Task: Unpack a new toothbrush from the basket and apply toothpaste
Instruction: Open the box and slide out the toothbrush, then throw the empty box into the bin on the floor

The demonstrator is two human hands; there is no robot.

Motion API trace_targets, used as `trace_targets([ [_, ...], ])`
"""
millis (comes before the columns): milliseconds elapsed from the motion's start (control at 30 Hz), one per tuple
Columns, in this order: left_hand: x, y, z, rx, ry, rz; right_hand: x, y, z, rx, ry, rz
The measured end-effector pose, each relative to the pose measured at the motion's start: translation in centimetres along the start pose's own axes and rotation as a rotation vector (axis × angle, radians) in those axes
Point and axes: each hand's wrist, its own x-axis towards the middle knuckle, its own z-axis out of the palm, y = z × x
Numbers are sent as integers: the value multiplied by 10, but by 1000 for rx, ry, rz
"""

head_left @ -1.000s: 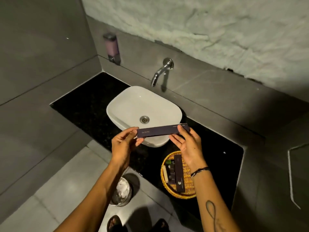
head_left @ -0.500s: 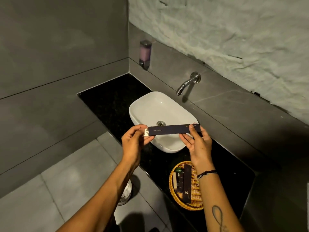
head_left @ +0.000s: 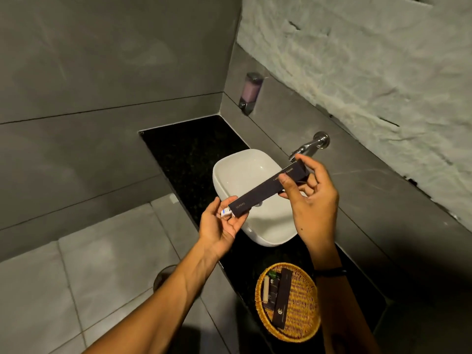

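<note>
A long dark toothbrush box [head_left: 265, 190] is held slanted over the white sink [head_left: 245, 175], its right end higher. My right hand [head_left: 310, 200] pinches the upper end between thumb and fingers. My left hand [head_left: 221, 223] holds the lower end, where a small white and blue piece [head_left: 225, 212] sticks out of the box. The round wicker basket [head_left: 304, 305] sits on the black counter below, holding another dark box [head_left: 281, 301] and several small packets.
A chrome tap [head_left: 310, 145] juts from the grey wall ledge behind the sink. A soap dispenser [head_left: 251, 92] hangs in the corner. A metal bin [head_left: 163, 277] stands on the tiled floor under my left forearm. The black counter [head_left: 189, 154] runs left of the sink.
The box has tilted from level to slanted, right end raised. A white and blue piece now shows at its left end. The view swung left and closer.
</note>
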Motion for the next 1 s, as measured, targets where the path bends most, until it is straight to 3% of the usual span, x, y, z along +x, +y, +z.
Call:
trace_targets([
  [233,-5,21,-14,106,166,79,4,6,22,-2,2,27],
  [467,-7,52,-53,217,340,307,13,30,28,239,115,174],
  [533,-10,73,-69,204,394,386,10,47,28,351,179,290],
  [633,-23,105,-94,217,505,485,-11,81,45,681,228,616],
  [767,-46,138,-133,198,630,558,-65,133,103,590,-73,870],
  [1000,-40,158,-272,222,907,596,-149,277,224,11,-558,816],
])
